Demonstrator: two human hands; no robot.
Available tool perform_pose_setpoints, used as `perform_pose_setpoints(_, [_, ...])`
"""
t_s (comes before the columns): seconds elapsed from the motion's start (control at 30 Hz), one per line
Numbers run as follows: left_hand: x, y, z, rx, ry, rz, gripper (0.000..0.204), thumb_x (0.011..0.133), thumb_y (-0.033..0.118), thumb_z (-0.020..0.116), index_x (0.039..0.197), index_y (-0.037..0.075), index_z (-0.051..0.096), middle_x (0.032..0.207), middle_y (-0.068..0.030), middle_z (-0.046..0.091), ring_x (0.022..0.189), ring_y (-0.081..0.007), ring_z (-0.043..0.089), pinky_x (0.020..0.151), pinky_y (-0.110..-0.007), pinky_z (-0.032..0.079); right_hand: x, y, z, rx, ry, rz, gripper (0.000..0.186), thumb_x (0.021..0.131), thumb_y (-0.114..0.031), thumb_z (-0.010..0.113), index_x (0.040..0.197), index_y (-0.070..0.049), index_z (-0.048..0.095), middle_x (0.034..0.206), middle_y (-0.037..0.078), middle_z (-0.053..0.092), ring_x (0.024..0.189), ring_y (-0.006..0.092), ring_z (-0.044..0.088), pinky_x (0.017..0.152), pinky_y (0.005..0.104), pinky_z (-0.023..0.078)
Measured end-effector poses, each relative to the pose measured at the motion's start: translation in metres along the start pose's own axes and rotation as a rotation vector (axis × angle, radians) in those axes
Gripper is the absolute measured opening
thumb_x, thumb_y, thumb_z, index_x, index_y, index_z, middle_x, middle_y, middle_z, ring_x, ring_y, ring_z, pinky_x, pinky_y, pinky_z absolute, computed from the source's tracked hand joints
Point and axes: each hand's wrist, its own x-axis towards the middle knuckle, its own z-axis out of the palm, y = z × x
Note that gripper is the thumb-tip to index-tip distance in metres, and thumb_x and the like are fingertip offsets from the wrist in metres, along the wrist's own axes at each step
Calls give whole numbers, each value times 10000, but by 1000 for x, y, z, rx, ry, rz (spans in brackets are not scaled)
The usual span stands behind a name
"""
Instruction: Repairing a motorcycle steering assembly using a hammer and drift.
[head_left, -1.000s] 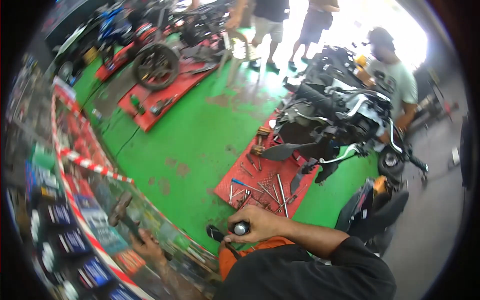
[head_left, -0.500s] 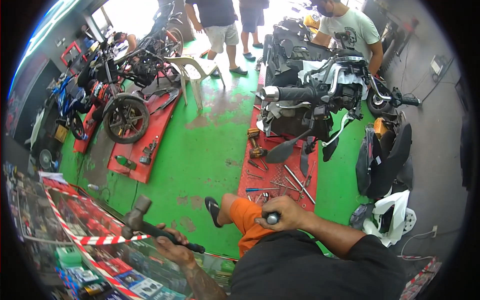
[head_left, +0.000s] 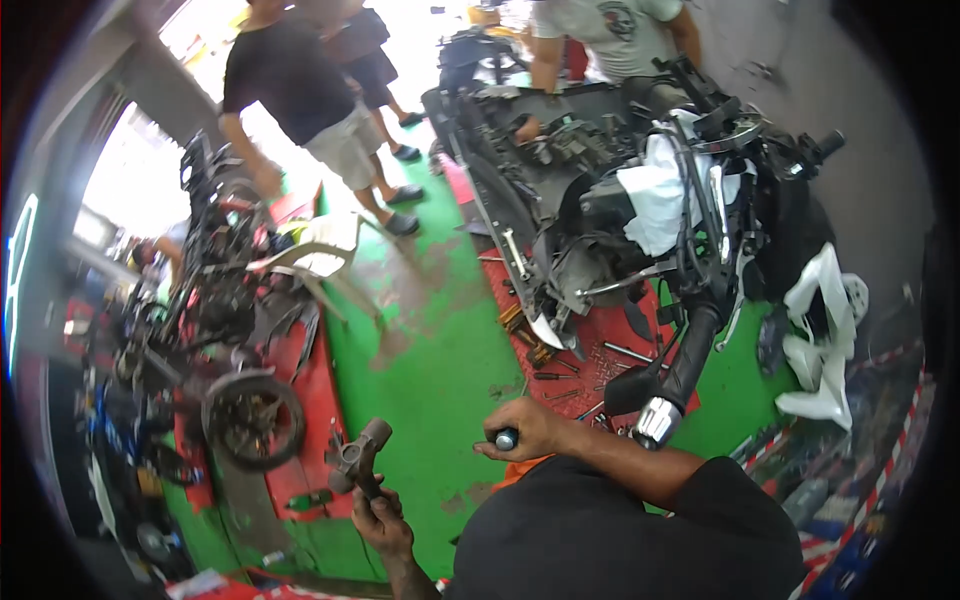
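Observation:
My left hand (head_left: 382, 522) is closed around a hammer (head_left: 362, 455), its worn metal head pointing up and its handle mostly hidden by my fingers. In front of my body, my right hand (head_left: 532, 425) grips a dark rod-like thing with a round, pale end (head_left: 507, 439); the rest is inside the fist, so its kind is unclear. Just beyond my right forearm is the black handlebar grip (head_left: 690, 350) of a partly stripped motorcycle (head_left: 590, 200). A white cloth (head_left: 655, 195) lies over its front.
Tools and a yellow-black power drill (head_left: 525, 330) lie on the red platform (head_left: 590, 390) beneath the motorcycle. White body panels (head_left: 825, 340) rest at the right. A plastic chair (head_left: 320, 250), another motorcycle (head_left: 250, 410) and bystanders (head_left: 290, 75) are at the left. A co-worker (head_left: 615, 40) stands behind the motorcycle.
My view has turned and come nearer the motorcycle, whose handlebar is now beside my right forearm. The hammer has swung more upright and shifted right. Both hands keep their holds.

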Motion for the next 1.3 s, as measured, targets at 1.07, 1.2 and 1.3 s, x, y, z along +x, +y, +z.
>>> perform_pose_setpoints(1.07, [561, 98, 357, -524, -935, 978, 644, 1077, 496, 387, 1131, -104, 614, 630, -60, 528, 503, -123, 468, 518, -263, 403, 210, -60, -321, -301, 2196, -803, 383, 987, -205, 648, 664, -83, 481, 545, 0, 452, 454, 94, 421, 448, 265, 368])
perform_pose_setpoints(1.2, [583, 117, 391, -566, -1036, 1090, 579, 1077, 442, 434, 1176, -103, 603, 713, -66, 577, 524, -91, 464, 501, -247, 367, 200, -45, -325, -352, 2255, -758, 355, 986, -186, 647, 688, -78, 487, 550, -3, 464, 455, 83, 416, 438, 256, 350])
perform_pose_setpoints(1.3, [602, 125, 422, -464, -1005, 1248, 550, 1082, 417, 438, 1181, -98, 604, 761, -75, 609, 542, -68, 473, 494, -229, 353, 195, -41, -327, -385, 2197, -849, 316, 981, -170, 680, 726, -77, 517, 568, -21, 491, 466, 68, 434, 428, 251, 336])
